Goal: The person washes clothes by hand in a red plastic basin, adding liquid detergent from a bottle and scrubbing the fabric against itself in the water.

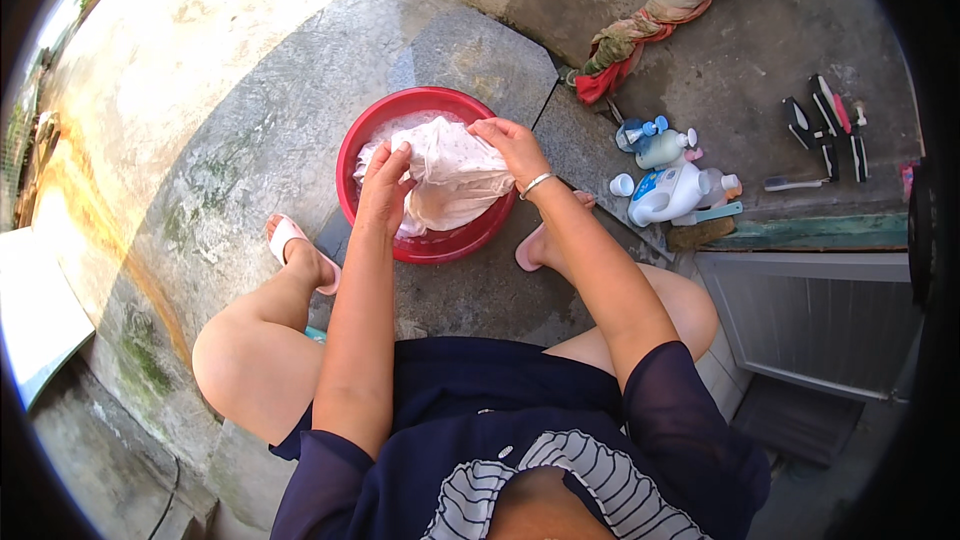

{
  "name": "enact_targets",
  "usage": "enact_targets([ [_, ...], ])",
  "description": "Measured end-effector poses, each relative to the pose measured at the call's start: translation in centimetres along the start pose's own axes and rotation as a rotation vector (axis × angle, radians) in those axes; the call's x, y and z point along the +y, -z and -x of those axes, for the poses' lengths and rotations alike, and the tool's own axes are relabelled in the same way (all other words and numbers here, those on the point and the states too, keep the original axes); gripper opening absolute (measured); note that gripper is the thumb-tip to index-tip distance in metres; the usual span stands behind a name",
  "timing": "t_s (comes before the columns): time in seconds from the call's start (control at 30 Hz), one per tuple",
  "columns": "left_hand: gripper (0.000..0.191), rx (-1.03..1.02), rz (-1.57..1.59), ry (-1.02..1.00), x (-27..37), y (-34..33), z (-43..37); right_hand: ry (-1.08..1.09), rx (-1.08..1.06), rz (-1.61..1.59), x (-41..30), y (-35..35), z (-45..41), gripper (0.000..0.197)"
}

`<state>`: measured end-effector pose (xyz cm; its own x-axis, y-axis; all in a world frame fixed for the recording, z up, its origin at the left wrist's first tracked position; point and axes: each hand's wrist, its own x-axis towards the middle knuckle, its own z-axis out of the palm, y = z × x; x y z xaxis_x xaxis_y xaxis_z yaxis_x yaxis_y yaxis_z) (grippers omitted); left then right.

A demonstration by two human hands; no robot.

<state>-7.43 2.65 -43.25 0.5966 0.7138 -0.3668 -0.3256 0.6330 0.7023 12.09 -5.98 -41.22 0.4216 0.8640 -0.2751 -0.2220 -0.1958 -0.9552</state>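
A pale pink-white garment point(454, 176) with a small print is spread between my hands above a red plastic basin point(457, 251). My left hand point(386, 184) grips its left edge, thumb up. On the other side, my right hand point(516, 152), with a silver bangle point(537, 185) at the wrist, pinches the upper right edge. Sudsy water point(390, 129) shows along the basin's far side. More wet cloth point(367, 159) lies at the left inside the basin, partly hidden by my left hand and the garment.
To the right stand a white detergent jug point(666, 195), a pump bottle point(664, 148) and a blue-capped bottle point(637, 133). A teal-handled brush point(712, 214) lies beside them. Twisted cloth point(645, 26) hangs down the wall at upper right. My slippered feet flank the basin on the concrete ground point(247, 142).
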Motion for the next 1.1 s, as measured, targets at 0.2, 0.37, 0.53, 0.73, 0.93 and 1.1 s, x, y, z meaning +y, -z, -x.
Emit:
enact_targets([
  [0.2,0.014,0.182,0.032,-0.106,1.0,1.8,-1.6,-0.059,0.206,0.088,1.9,3.6,0.0,0.026],
  [0.37,0.018,0.296,-0.015,-0.127,0.9,4.0,-2.4,-0.090,-0.113,0.410,1.3,3.0,1.1,0.032],
  [0.53,0.022,0.384,-0.223,-0.136,-0.6,7.5,-4.1,0.145,-0.289,1.103,3.2,5.3,0.8,0.032],
  [0.73,0.043,0.446,-0.599,-0.080,-4.2,8.3,-4.0,0.051,0.042,0.660,6.5,5.7,-0.4,0.025],
  [0.93,0.053,0.329,-1.206,-0.409,-4.4,9.1,-4.0,-0.059,-0.253,1.125,11.7,-2.3,1.1,0.040],
  [1.1,0.043,0.132,-1.451,-0.271,-3.9,7.4,-1.1,-0.198,-0.124,1.105,17.4,-6.6,1.7,0.064],
])
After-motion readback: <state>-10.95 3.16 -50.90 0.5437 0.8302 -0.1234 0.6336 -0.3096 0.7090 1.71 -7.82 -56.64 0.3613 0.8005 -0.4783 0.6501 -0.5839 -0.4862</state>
